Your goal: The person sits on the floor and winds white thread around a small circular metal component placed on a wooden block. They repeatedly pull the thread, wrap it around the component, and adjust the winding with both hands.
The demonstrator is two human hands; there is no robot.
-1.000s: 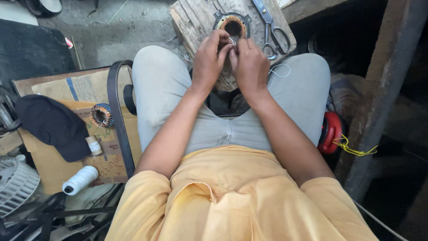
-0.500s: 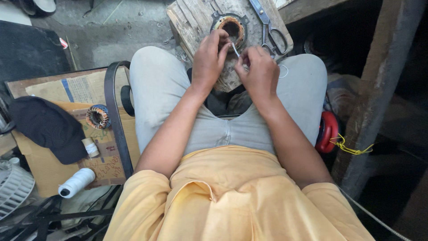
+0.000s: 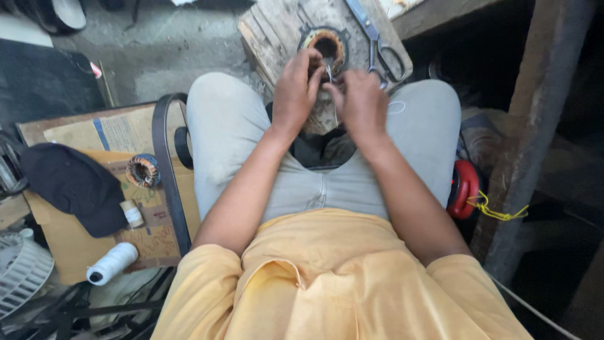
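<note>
- Wound motor stator (image 3: 328,45), a ring with copper-coloured coils, sits on a worn wooden block (image 3: 277,31) just beyond the person's knees.
- Left hand (image 3: 294,91) rests against the ring's near edge, fingers curled and pinched at the coil; exactly what they pinch is too small to tell.
- Right hand (image 3: 362,104) is closed on a thin needle-like tool or strand (image 3: 331,82) that runs up to the ring's lower rim; which of the two it is cannot be told.
- Scissors (image 3: 377,44) lie on the block, just right of the ring, untouched.
- Judgement: lacing or tucking at the winding is in hand. To do it well, steady the ring with the left hand, keep the strand taut and guide it between the coils without scraping them.
- Off to the left on cardboard (image 3: 69,233): a second smaller stator (image 3: 143,170), a white thread spool (image 3: 112,263), a dark cap (image 3: 72,186).
</note>
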